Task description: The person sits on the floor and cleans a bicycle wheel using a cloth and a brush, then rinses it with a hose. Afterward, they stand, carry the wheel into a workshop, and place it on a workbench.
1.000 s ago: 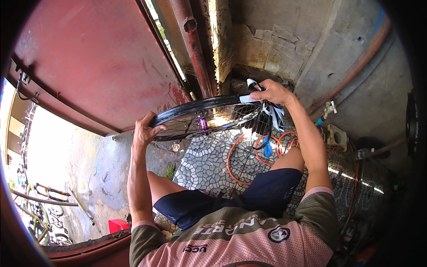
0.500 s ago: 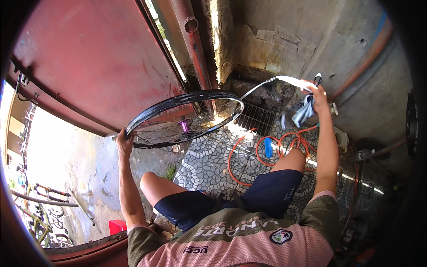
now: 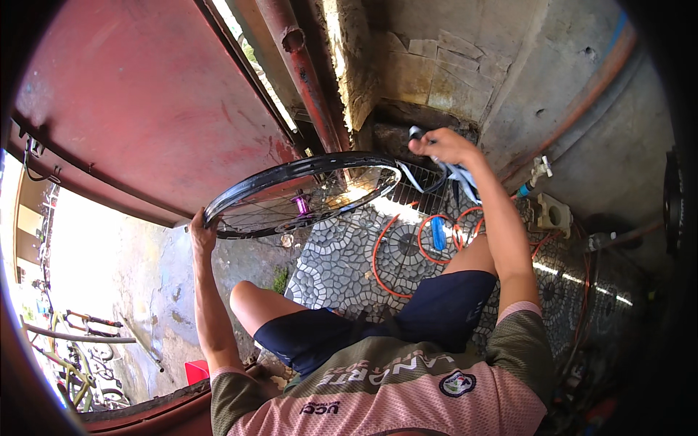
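A bicycle wheel with a black rim [image 3: 283,171] and a purple hub [image 3: 301,204] is held up at a tilt in front of me. My left hand [image 3: 203,228] is closed around the rim's left side. Beyond the rim's right end, my right hand [image 3: 449,147] is closed on a bunched white strip of tape [image 3: 463,179]. One length of that strip runs from the rim's right end toward the hand. A small dark piece with a pale end [image 3: 416,134] pokes out by the right thumb; its kind is unclear.
Under the right hand lies a metal drain grate [image 3: 425,190]. An orange hose [image 3: 377,256] coils over the patterned floor tiles [image 3: 331,261] beside a blue object [image 3: 438,234]. A red metal gate [image 3: 167,94] stands left, bicycles [image 3: 83,363] lower left, a tap [image 3: 542,166] right.
My right hand has swung left, closer to the wheel, carrying the bunched strip. The strip between rim and hand now hangs lower and slack. My left hand and the wheel have hardly moved.
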### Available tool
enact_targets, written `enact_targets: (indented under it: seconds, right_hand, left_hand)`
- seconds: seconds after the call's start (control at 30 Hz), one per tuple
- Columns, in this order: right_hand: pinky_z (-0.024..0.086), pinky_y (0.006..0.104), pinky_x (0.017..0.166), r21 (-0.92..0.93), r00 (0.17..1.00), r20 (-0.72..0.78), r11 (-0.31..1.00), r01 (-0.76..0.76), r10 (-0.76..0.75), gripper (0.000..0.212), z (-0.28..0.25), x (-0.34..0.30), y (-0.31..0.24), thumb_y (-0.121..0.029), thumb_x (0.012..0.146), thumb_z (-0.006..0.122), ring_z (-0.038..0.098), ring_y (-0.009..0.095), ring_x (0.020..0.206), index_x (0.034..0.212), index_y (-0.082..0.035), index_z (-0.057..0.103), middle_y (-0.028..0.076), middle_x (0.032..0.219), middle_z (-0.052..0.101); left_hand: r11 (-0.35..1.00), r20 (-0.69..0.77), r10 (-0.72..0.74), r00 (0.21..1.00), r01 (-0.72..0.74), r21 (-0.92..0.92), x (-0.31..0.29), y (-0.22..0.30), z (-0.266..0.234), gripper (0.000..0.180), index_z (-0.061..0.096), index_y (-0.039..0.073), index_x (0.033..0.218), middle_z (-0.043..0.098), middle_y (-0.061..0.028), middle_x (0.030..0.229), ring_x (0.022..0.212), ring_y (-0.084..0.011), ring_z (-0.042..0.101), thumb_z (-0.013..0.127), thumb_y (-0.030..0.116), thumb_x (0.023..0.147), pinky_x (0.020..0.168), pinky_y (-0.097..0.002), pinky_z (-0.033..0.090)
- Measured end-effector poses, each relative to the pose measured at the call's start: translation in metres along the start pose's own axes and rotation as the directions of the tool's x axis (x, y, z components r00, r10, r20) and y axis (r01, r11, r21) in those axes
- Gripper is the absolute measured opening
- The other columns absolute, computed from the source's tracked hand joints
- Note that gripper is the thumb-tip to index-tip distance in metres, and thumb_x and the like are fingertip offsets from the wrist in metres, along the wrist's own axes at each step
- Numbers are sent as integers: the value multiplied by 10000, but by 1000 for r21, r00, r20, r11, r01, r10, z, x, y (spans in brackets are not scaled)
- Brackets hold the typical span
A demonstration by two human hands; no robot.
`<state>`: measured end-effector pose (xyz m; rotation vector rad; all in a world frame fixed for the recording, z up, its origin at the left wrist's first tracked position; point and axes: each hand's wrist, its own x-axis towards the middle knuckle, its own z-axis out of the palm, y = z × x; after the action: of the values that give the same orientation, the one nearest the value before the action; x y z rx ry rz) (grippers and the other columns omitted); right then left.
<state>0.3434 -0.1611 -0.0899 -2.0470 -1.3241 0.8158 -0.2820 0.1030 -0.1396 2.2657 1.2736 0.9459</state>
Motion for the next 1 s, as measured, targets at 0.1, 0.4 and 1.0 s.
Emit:
enact_targets:
  seconds: [0.1, 0.4, 1.0]
  right_hand:
    - [560, 472, 942, -76, 985, 165, 996, -45, 57, 1080, 34, 11, -1, -1084, 721, 450, 751, 317, 1030, 866, -94, 856, 182, 1024, 792]
    - [517, 314, 582, 499, 979, 78, 843, -200, 186, 311, 84, 14, 13, -342, 943, 776, 628, 140, 610, 854, -54, 700, 37, 731, 661]
    - [505, 279, 562, 572, 971, 34, 801, 176, -238, 350, 33, -2, -159, -383, 951, 777, 604, 100, 592, 823, -67, 698, 5, 739, 623]
  left_hand:
    - [1000, 20, 2, 1000, -2, 18, 5, 3, 3, 312, 685, -25, 1055, 691, -160, 814, 722, -198, 579, 868, 178, 905, 710, -363, 517]
    - [1000, -13, 0, 1000, 0, -10, 7, 6, 10, 350, 668, -32, 1035, 699, -196, 849, 751, -274, 655, 885, 187, 870, 727, -410, 531]
    - [968, 323, 174, 930, -222, 116, 39, 210, 66, 946, 494, 60, 1517, 597, -264, 1488, 1367, -409, 594, 940, 403, 755, 1122, -507, 492]
